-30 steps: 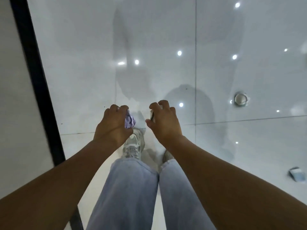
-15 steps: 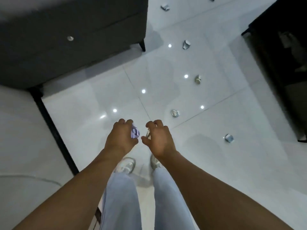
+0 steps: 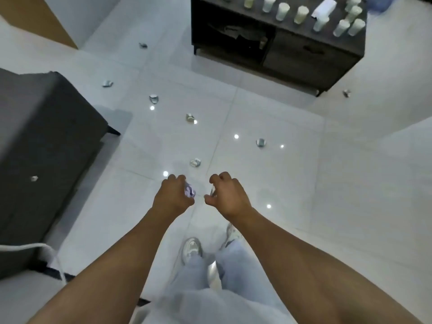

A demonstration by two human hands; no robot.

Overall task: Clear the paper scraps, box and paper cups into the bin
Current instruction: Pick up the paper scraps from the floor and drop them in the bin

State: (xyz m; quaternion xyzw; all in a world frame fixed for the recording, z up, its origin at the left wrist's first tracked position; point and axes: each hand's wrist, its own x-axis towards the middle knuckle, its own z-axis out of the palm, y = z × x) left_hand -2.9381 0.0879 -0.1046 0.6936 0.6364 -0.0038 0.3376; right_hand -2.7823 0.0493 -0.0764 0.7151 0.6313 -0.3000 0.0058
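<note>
The floor (image 3: 292, 183) is glossy white tile with thin grey seams and small bright white light spots. At the left of the frame the sofa (image 3: 42, 141) is dark charcoal grey. The cabinet (image 3: 304, 52) at upper right is near black, and the cups (image 3: 301, 14) standing on it are pale white-green. The crumpled scrap (image 3: 189, 191) near centre is lilac with white. At the bottom, the jeans (image 3: 210, 295) are light blue and the shoe (image 3: 191, 250) white-grey.

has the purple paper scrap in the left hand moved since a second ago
Cannot tell. The head camera swung, so no fixed thing shows in all frames. The purple paper scrap stays gripped in the left hand, held beside the right hand as before.
</note>
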